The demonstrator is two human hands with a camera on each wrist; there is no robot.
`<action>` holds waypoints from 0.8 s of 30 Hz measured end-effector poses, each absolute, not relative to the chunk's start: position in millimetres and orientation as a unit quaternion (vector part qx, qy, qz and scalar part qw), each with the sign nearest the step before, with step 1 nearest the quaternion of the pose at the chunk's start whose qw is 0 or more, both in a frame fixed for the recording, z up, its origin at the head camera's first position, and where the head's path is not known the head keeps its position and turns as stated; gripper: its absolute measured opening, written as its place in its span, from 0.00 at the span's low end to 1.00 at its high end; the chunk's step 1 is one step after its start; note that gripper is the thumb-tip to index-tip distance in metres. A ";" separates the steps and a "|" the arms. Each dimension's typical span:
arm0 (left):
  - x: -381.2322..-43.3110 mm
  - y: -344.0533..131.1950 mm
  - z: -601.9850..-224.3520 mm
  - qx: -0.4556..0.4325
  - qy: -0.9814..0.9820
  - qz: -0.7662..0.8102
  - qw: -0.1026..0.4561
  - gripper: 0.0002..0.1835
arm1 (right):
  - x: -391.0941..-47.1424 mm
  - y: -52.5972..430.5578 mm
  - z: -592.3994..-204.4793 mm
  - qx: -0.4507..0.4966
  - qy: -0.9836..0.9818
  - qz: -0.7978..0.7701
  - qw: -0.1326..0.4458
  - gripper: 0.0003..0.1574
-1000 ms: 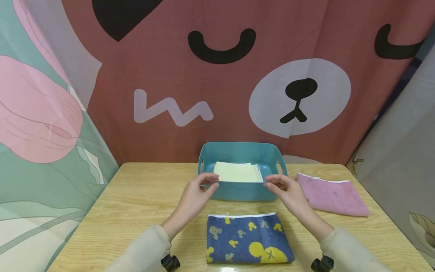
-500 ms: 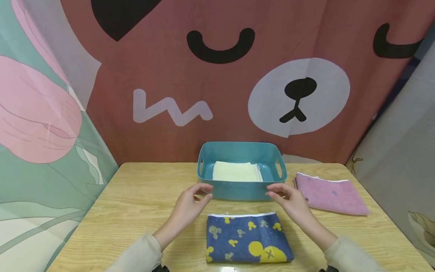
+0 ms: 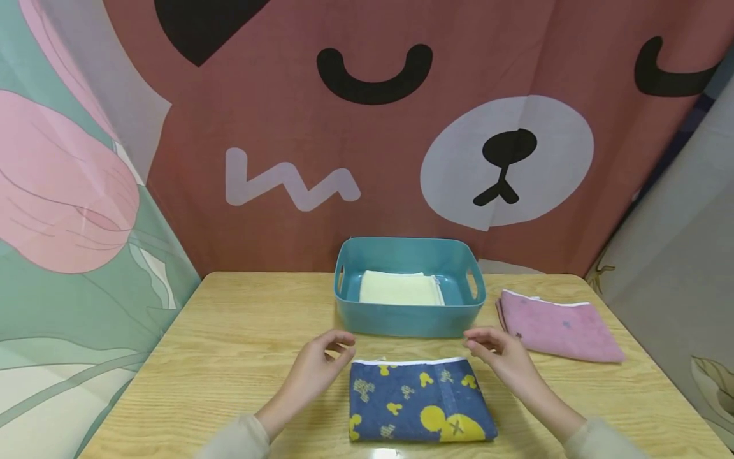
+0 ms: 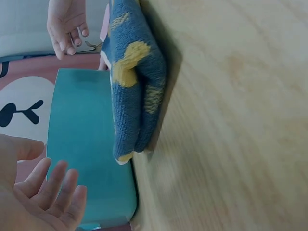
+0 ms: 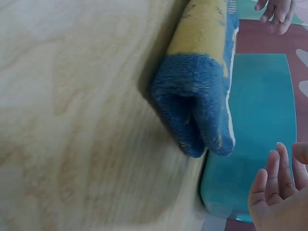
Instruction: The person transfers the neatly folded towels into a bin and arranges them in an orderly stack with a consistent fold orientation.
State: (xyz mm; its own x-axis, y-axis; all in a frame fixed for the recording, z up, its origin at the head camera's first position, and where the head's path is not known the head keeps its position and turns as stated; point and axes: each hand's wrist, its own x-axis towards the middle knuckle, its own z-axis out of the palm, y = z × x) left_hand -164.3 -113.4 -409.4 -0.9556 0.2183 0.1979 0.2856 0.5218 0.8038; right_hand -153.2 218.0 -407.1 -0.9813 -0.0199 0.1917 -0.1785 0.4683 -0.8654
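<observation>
A folded blue towel (image 3: 413,401) with yellow mouse-head prints lies flat at the front of the table; its folded layers show in the left wrist view (image 4: 137,82). My left hand (image 3: 321,363) hovers near its far left corner, fingers loosely bent and holding nothing. Over by the far right corner hovers my right hand (image 3: 504,357), likewise without anything in it. Behind the towel stands a teal plastic basket (image 3: 410,322) with side handle holes. Inside it lies a folded pale yellow towel (image 3: 398,289).
A folded pink towel (image 3: 562,325) lies to the right of the basket. The wooden table (image 3: 246,331) ends at a curtain (image 3: 344,140) printed with a bear, right behind the basket. More curtains hang on both sides.
Both hands have drawn back from the basket's front rim toward the blue towel, and they have spread a little farther apart. The towels and basket have stayed in place.
</observation>
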 end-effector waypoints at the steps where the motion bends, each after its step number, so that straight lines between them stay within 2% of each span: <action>1: -163.1 -113.9 -410.6 -0.146 -0.871 -0.468 0.035 0.10 | -152.5 218.7 -408.4 0.057 -0.853 0.513 0.078 0.13; 15: -147.5 -121.1 -420.8 -0.154 -0.879 -0.451 0.006 0.13 | -140.6 225.4 -421.3 0.017 -0.857 0.512 0.059 0.15; 24: -142.2 -126.5 -426.3 -0.145 -0.883 -0.445 -0.035 0.17 | -129.8 228.5 -429.4 -0.042 -0.836 0.548 0.009 0.18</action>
